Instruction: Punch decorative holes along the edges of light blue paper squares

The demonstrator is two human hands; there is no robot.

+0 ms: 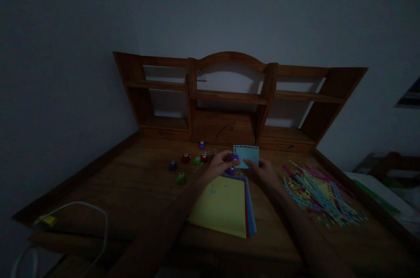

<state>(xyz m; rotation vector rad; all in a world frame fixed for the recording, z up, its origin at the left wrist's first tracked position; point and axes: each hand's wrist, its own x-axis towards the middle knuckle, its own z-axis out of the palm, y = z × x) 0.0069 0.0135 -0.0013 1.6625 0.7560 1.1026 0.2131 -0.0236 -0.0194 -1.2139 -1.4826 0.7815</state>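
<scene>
My right hand (263, 170) pinches a small light-blue paper card (248, 154) by its lower right part. Small punched holes run along the card's top edge and down its left side. Closed around a purple craft punch (234, 157), my left hand (220, 165) holds it at the card's left edge. Another purple punch (231, 171) sits on the desk just below. To the left stand more punches: purple (172, 165), red (185, 158) and green (181, 178). Below my hands lies a stack of coloured paper with a yellow sheet (221, 203) on top, a few blue bits on it.
A heap of punched paper strips (320, 192) in blue, yellow and pink covers the right of the wooden desk (138, 182). A wooden shelf unit (229, 94) rises along the back. At the front left runs a white cable (106, 225).
</scene>
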